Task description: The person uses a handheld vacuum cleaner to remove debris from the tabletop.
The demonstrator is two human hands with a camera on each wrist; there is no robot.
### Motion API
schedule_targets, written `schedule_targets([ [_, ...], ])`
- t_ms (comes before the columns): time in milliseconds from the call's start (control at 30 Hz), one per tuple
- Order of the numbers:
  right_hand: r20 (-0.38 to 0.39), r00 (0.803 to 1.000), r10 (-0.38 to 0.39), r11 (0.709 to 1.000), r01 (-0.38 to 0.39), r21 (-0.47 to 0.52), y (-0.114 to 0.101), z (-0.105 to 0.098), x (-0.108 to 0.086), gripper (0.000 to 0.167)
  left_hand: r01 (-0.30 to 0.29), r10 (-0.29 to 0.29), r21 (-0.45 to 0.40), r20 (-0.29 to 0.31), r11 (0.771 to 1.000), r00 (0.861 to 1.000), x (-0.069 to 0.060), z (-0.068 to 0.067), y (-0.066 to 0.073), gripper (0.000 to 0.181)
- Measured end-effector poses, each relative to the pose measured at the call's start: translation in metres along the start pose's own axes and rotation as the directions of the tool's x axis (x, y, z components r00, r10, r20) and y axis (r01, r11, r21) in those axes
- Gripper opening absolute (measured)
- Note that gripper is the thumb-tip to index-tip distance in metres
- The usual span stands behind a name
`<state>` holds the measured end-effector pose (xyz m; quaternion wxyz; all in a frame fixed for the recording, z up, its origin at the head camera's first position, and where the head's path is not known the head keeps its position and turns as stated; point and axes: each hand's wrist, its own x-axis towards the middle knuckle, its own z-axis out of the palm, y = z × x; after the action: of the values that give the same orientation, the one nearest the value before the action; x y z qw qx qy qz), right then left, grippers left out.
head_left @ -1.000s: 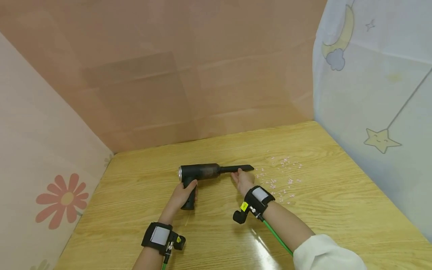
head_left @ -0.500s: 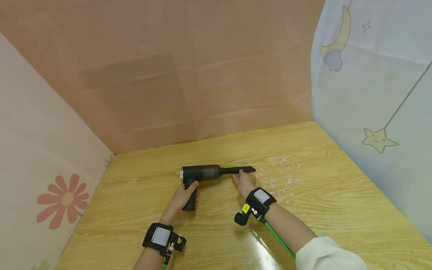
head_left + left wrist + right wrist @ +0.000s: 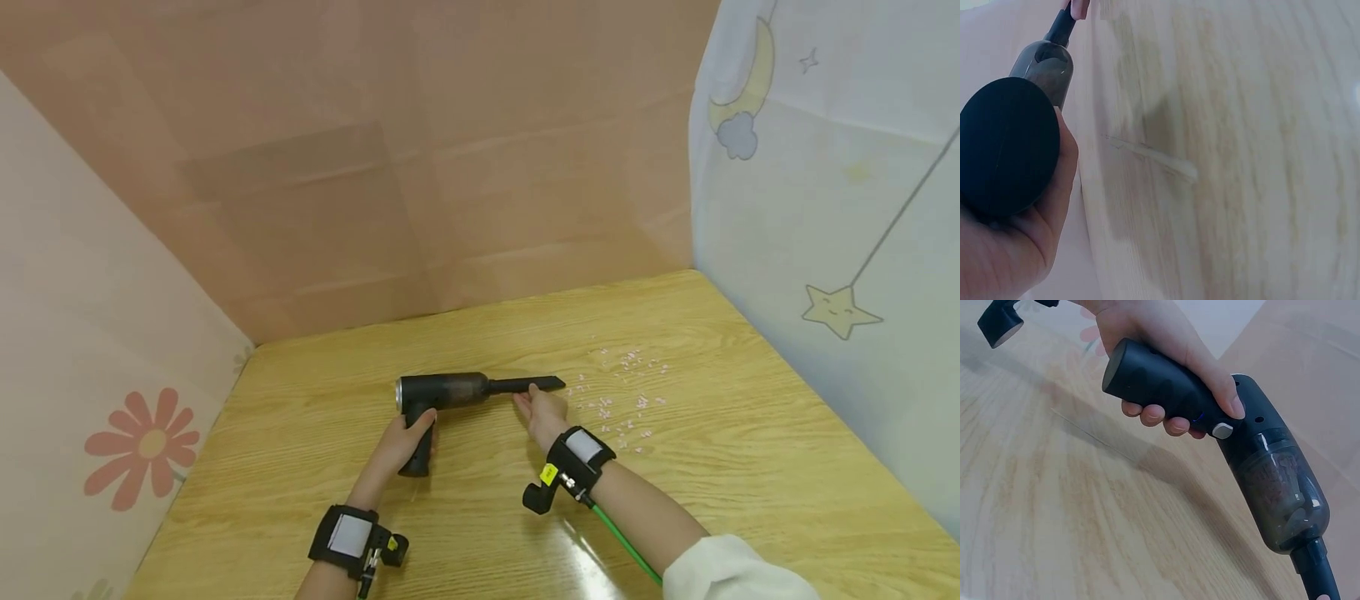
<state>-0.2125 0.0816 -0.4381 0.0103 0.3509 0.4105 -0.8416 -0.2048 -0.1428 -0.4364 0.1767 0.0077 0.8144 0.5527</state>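
A black handheld vacuum [image 3: 444,390] with a smoky clear dust cup [image 3: 1285,490] is held level over the table in the head view, its slim nozzle [image 3: 517,385] pointing right. My left hand [image 3: 396,443] grips the pistol handle [image 3: 1160,378], fingers wrapped round it and thumb near a light button [image 3: 1222,430]. Towards the tip, my right hand [image 3: 546,414] holds the nozzle between thumb and fingers. Pale pink scraps [image 3: 642,403] lie scattered just beyond the nozzle tip. Some pinkish matter shows inside the cup. The left wrist view shows the handle's round base [image 3: 1010,147].
The wood-grain table [image 3: 300,417] meets a brown backdrop [image 3: 450,167] behind. A left panel [image 3: 60,292] bears a flower, a right panel [image 3: 787,208] a moon and star. Each wrist has a strapped camera, and a green cable [image 3: 626,540] runs along the right forearm.
The vacuum and both hands have shifted slightly towards the person, after a small move right and then back left. The hold of each hand looks the same, and the scraps look unchanged.
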Motion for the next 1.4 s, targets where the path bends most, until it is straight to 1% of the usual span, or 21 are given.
schedule_targets([
  [200,0.006,1.0,-0.01,1.0,0.011,-0.024,0.002,-0.003,-0.003,0.042,-0.003,0.003,-0.006,0.033,1.0,0.999,-0.003,-0.003,0.001,0.046],
  [500,-0.002,1.0,-0.022,0.999,0.022,-0.046,0.002,-0.002,-0.004,0.042,-0.006,0.006,-0.008,0.047,1.0,0.999,-0.004,-0.004,-0.001,0.048],
  [700,0.01,1.0,-0.022,0.999,0.022,-0.042,0.002,-0.005,-0.007,0.044,-0.006,0.008,-0.032,0.06,0.999,0.998,-0.004,-0.003,-0.004,0.048],
  [833,0.027,0.999,-0.022,0.999,0.023,-0.048,0.003,-0.007,-0.01,0.044,-0.01,0.013,-0.042,0.063,0.999,0.998,-0.007,-0.003,-0.004,0.047],
  [1067,0.027,1.0,-0.012,0.998,0.014,-0.065,0.004,-0.013,-0.011,0.044,0.002,-0.002,-0.022,0.041,1.0,0.999,-0.012,-0.002,-0.004,0.05],
  [1200,0.048,0.999,-0.016,0.998,0.018,-0.056,0.003,-0.017,-0.012,0.046,0.008,-0.007,-0.028,0.049,1.0,0.999,-0.013,0.0,-0.004,0.05],
  [1400,0.06,0.998,-0.018,0.998,0.022,-0.061,0.004,-0.021,-0.013,0.048,0.014,-0.013,-0.027,0.061,1.0,0.998,-0.015,-0.001,-0.004,0.052],
])
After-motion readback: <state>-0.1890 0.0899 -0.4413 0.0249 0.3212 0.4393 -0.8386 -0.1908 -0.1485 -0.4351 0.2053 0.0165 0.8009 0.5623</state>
